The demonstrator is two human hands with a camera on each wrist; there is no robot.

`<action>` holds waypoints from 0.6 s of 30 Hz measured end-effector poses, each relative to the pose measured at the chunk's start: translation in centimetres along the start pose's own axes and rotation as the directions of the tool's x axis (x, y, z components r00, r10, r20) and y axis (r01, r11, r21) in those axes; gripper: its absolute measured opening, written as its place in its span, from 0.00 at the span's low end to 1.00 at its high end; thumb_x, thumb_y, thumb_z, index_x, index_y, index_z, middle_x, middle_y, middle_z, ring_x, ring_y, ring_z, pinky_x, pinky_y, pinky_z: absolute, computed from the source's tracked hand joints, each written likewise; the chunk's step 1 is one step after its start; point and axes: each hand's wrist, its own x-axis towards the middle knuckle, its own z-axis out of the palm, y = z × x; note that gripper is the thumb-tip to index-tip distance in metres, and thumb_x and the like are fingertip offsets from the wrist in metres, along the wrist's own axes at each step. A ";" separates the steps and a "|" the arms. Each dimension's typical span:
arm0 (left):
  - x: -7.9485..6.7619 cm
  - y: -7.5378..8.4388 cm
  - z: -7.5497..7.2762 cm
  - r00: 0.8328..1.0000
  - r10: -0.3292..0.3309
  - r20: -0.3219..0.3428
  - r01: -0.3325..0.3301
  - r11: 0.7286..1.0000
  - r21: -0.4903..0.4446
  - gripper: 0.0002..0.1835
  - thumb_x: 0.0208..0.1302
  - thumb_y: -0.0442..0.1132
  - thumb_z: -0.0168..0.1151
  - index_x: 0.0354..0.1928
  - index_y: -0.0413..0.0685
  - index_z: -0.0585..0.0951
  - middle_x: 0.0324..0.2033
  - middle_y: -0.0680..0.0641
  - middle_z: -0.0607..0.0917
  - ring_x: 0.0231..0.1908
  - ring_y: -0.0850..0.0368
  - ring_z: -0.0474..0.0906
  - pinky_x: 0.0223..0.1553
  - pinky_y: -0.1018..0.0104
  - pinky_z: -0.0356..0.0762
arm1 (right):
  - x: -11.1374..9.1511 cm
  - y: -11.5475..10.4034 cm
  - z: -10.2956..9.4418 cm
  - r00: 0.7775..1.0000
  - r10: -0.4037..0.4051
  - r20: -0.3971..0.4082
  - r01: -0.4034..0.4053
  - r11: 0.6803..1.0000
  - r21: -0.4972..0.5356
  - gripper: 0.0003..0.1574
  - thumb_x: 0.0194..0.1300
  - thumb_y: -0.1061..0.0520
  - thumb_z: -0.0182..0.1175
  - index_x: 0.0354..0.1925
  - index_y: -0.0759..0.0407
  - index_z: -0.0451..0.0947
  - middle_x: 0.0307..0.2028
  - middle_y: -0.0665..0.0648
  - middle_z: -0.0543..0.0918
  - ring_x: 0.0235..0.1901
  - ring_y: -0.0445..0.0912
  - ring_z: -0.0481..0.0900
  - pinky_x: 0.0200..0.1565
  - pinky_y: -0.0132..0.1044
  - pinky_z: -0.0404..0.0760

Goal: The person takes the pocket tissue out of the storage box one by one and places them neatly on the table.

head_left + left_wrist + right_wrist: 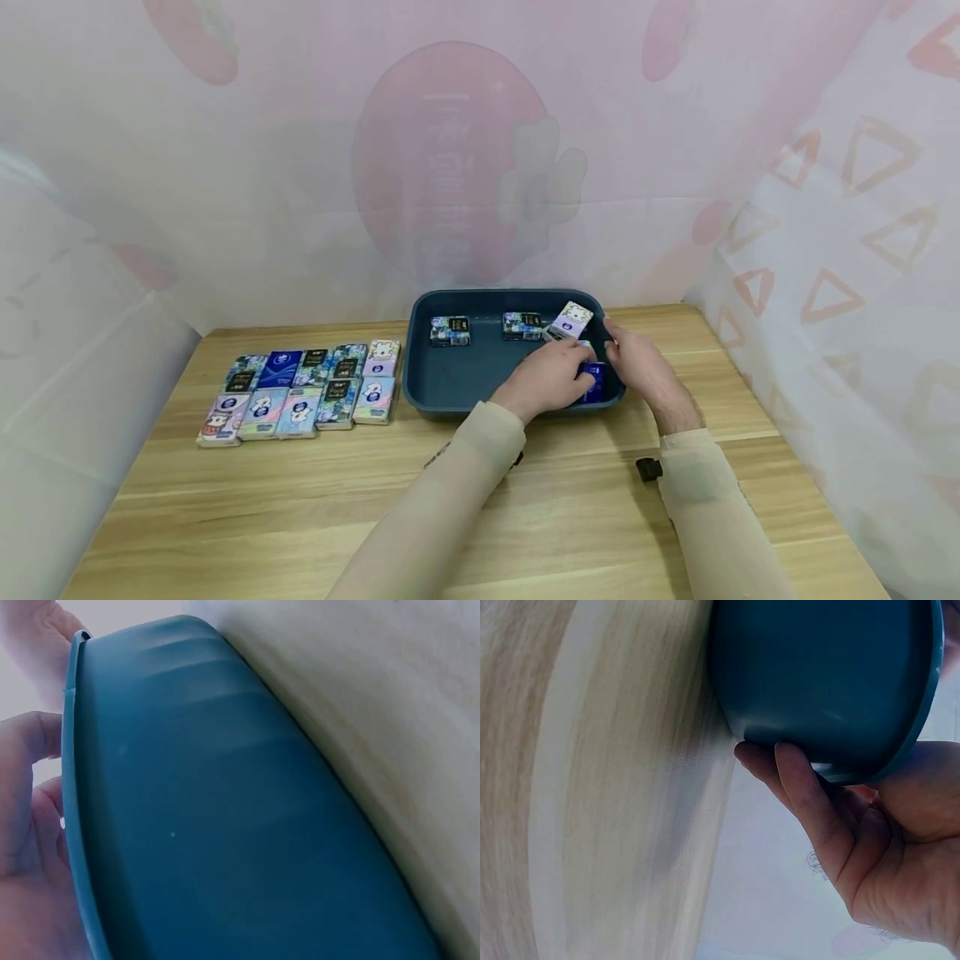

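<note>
A dark teal tray sits on the wooden table. My right hand grips its right end, thumb at the rim and fingers against the outer wall, as the right wrist view shows. My left hand reaches over the front rim into the tray's right side. Its fingers are at a dark blue tissue pack; whether they pinch it is hidden. Behind that hand, a lilac tissue pack leans at an angle beside a dark floral tissue pack. Another floral pack lies at the tray's left.
Left of the tray, several tissue packs lie side by side in two rows on the table. A printed cloth hangs behind and at both sides. A small black piece shows by the right wrist.
</note>
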 end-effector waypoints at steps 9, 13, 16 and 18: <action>-0.6 0.7 -0.2 1.000 -0.022 -0.017 0.021 0.997 -0.081 0.14 0.81 0.48 0.79 0.49 0.52 0.82 0.48 0.51 0.84 0.46 0.57 0.77 0.51 0.65 0.78 | 0.0 0.0 0.0 1.000 -0.010 -0.017 0.010 1.000 -0.006 0.37 0.89 0.64 0.51 0.89 0.72 0.65 0.24 0.54 0.70 0.19 0.44 0.67 0.27 0.37 0.69; -0.8 0.6 -0.4 1.000 -0.008 -0.021 0.006 0.996 -0.090 0.12 0.82 0.43 0.78 0.53 0.52 0.83 0.50 0.51 0.87 0.48 0.57 0.80 0.56 0.65 0.84 | 0.0 0.1 0.0 1.000 -0.017 -0.019 0.016 1.000 -0.005 0.37 0.90 0.63 0.51 0.89 0.72 0.65 0.24 0.54 0.70 0.20 0.45 0.66 0.27 0.37 0.69; -1.2 0.3 -0.8 0.999 -0.004 -0.032 0.000 0.995 -0.104 0.13 0.84 0.41 0.75 0.61 0.51 0.84 0.59 0.49 0.90 0.55 0.56 0.85 0.65 0.61 0.89 | 0.0 0.1 0.0 1.000 -0.016 -0.015 0.015 1.000 -0.004 0.37 0.90 0.63 0.50 0.89 0.72 0.64 0.26 0.55 0.70 0.21 0.45 0.67 0.28 0.38 0.69; -1.6 0.1 -1.3 0.999 -0.004 -0.043 -0.001 0.994 -0.109 0.16 0.85 0.41 0.74 0.67 0.51 0.83 0.64 0.48 0.91 0.58 0.55 0.86 0.69 0.58 0.90 | 0.0 0.1 0.0 1.000 -0.007 -0.010 0.007 1.000 -0.002 0.37 0.91 0.62 0.50 0.89 0.71 0.64 0.26 0.56 0.71 0.21 0.46 0.67 0.29 0.39 0.70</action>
